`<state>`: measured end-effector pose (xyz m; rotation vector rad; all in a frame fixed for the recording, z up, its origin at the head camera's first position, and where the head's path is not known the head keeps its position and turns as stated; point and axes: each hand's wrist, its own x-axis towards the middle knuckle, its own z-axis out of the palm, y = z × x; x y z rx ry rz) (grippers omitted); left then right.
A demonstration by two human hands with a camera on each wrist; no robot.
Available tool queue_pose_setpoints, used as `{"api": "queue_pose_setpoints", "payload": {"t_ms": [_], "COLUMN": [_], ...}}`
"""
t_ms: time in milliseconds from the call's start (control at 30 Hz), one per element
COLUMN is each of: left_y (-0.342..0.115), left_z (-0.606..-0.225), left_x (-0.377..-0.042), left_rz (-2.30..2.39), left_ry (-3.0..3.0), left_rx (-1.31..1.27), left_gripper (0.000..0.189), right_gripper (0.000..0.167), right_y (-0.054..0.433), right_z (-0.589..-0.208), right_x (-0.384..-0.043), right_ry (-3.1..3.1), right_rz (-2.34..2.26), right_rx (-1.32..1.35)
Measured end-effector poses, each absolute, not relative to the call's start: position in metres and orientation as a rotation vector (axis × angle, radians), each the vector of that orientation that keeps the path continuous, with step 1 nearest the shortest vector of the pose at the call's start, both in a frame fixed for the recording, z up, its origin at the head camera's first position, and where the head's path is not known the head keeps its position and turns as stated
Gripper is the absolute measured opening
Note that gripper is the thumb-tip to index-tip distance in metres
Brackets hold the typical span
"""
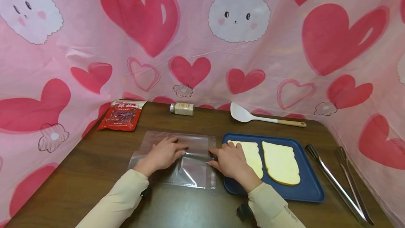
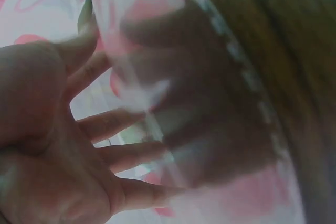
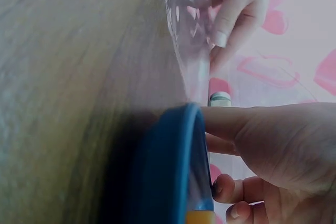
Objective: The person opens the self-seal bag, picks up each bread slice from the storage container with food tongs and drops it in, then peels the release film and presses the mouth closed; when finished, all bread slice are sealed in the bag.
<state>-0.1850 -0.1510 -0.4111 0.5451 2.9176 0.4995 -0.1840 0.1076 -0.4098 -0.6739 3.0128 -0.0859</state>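
Observation:
A clear plastic bag (image 1: 193, 171) lies flat on the dark wood table, its seamed edge toward the right. My left hand (image 1: 166, 153) rests on the bag's left half with fingers spread and fairly straight; the left wrist view shows its palm and fingers (image 2: 121, 156) against the clear film. At the bag's right edge is my right hand (image 1: 232, 160), index finger and thumb reaching onto the film with a gap between them. Its other fingers, loosely bent, hang over the left side of a blue tray (image 1: 307, 192). Two bread slices (image 1: 281, 163) lie in that tray, the left one partly covered by the hand.
A red food packet (image 1: 123, 116) lies at the back left, and a small seasoning jar (image 1: 182, 109) on its side behind the bag. A white spatula (image 1: 242, 112) with a wooden handle lies at the back right. Metal tongs (image 1: 340, 182) lie right of the tray. Printed cloth (image 1: 193, 20) hangs behind.

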Motion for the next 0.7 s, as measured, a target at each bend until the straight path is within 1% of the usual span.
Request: {"api": "queue_pose_setpoints", "payload": {"t_ms": [167,333,567,700], "left_y": [-0.144,-0.138,-0.133,-0.132], "left_z": [-0.409,-0.409,-0.413,-0.414], "left_x": [-0.186,-0.187,-0.192,-0.192], "left_rz": [0.480,0.465,0.445,0.490], "left_ry": [2.883,2.923,3.007,3.025], "left_rx": [0.553,0.589,0.882,0.929], "left_gripper": [0.049,0.039,0.027,0.021], "right_gripper": [0.046,0.046,0.048,0.047], "right_y": [0.109,0.108,0.108,0.108], "right_z": [-0.411,-0.413,-0.413,-0.412], "right_x": [-0.184,-0.184,-0.186,-0.186], "right_ry": [3.014,3.019,3.026,3.017], "right_rz": [-0.113,-0.105,-0.068,-0.076], "right_rx": [-0.665,-0.687,-0.689,-0.680]}}
